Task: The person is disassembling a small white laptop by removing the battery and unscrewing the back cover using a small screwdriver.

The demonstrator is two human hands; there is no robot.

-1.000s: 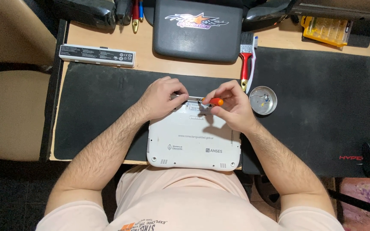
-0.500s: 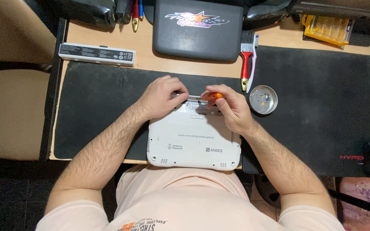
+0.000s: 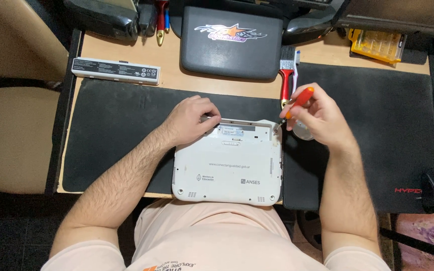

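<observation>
- shifted since the earlier frames: right hand (image 3: pixel 317 113) has moved from the middle of the laptop's far edge out to its far right corner, and the orange-handled screwdriver (image 3: pixel 297 100) now tilts down toward that corner rather than sitting over the centre strip.
- unchanged: left hand (image 3: pixel 192 118) stays at the far left of the laptop, fingers curled over the edge, pressing the case down.
- right hand is closed around the screwdriver handle in a fingertip grip; the tip sits at or just above the corner of the case, and contact is too small to confirm.
- white laptop (image 3: pixel 227 160) lies upside down on the black desk mat (image 3: pixel 116 130), close to the person's chest, base panel facing up.
- judged progress: the base looks fully seated and no panel is lifted, so the opening work seems to be at the screw stage, with the right corner in hand.
- a small round metal dish (image 3: pixel 303 133) sits just beside the laptop, partly hidden under the right hand; its contents cannot be seen.
- a long white battery pack (image 3: pixel 115 71) lies well apart on the wooden desk, and a red-handled brush (image 3: pixel 286 80) rests near the screwdriver.
</observation>
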